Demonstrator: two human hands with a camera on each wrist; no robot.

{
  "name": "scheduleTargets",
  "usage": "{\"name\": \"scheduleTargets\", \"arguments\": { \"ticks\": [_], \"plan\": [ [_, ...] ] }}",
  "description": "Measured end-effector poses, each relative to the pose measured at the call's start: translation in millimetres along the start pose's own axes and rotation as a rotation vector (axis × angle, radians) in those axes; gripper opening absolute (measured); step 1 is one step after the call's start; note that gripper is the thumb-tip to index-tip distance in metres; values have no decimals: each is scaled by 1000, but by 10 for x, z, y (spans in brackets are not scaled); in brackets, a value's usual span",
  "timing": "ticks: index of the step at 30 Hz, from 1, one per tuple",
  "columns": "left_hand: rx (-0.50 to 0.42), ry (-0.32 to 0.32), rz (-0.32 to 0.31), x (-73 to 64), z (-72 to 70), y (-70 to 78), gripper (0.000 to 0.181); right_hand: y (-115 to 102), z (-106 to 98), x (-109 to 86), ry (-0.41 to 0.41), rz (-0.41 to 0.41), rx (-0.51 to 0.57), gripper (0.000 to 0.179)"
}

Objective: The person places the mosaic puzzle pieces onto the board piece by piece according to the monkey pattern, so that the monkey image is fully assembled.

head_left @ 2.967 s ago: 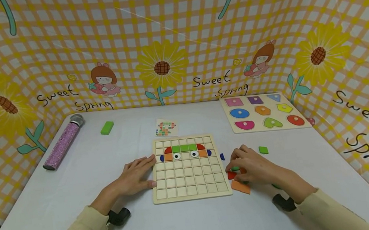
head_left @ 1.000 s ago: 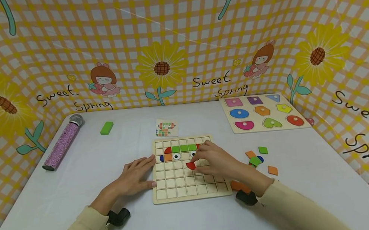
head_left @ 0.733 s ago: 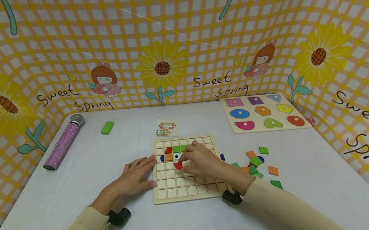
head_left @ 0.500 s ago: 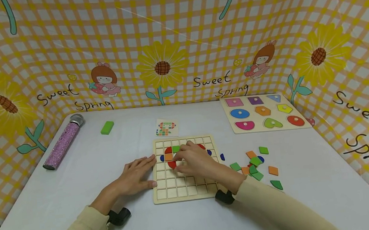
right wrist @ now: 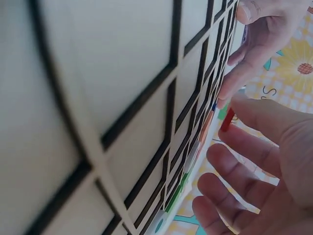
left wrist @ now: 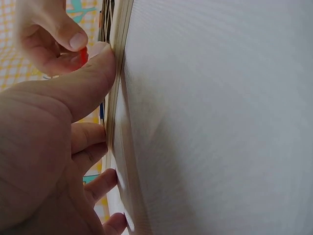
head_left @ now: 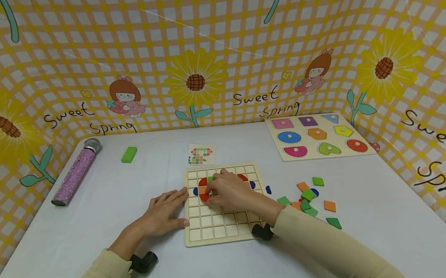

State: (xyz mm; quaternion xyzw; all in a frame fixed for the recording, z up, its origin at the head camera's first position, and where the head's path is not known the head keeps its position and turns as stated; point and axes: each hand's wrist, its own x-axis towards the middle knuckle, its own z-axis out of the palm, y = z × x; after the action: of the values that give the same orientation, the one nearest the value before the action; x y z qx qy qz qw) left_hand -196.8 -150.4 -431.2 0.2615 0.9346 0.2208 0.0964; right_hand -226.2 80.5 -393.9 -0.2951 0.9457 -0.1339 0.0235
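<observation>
My right hand (head_left: 230,192) is over the upper left part of the wooden grid board (head_left: 220,240), pinching a red round-cornered tile (head_left: 204,197) between thumb and forefinger. In the right wrist view the red tile (right wrist: 228,120) stands edge-on, its other fingers loosely spread. The tile overlaps the cell below an orange tile at the left. My left hand (head_left: 163,212) rests along the board's left edge, fingers extended, thumb at the rim. Red corner tiles, a green tile (head_left: 211,179) and blue half-round pieces (head_left: 253,185) lie in the grid; the right hand hides the middle ones.
Loose green, orange, red and blue tiles (head_left: 330,205) lie right of the board. Behind it is a small pattern card (head_left: 201,154). A shape puzzle (head_left: 323,141) sits at back right; a green block (head_left: 129,154) and a glittery pink microphone (head_left: 76,175) are at left.
My right hand has gone from the loose tiles to the board with the red tile, then leftward across the grid to the cell below the orange tile. My left hand has stayed put.
</observation>
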Motion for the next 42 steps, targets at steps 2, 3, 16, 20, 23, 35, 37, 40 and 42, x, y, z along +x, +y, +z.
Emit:
{"name": "scheduleTargets", "arguments": {
  "ticks": [2,3,16,20,23,35,37,40,42],
  "plan": [
    [0,1,0,0,5,-4,78,5,18,17,-16,5,-13,21],
    [0,-1,0,1,9,-5,78,6,24,23,-21,6,-16,21],
    [5,0,8,-2,3,-11,77,31,56,58,-21,-46,-84,22],
    [11,5,8,-5,7,-10,77,31,60,60,-19,-57,-119,23],
    [13,9,13,-8,9,-10,77,30,59,57,-21,-57,-134,24],
    [7,13,13,-19,-8,2,77,31,77,65,15,-55,-169,20],
    [4,11,12,-18,-8,3,77,29,75,64,13,-54,-160,20],
    [0,7,13,-15,-6,2,77,29,67,56,17,-47,-137,22],
    [-4,3,14,-15,-7,3,77,30,53,46,28,-43,-117,23]
  ]
}}
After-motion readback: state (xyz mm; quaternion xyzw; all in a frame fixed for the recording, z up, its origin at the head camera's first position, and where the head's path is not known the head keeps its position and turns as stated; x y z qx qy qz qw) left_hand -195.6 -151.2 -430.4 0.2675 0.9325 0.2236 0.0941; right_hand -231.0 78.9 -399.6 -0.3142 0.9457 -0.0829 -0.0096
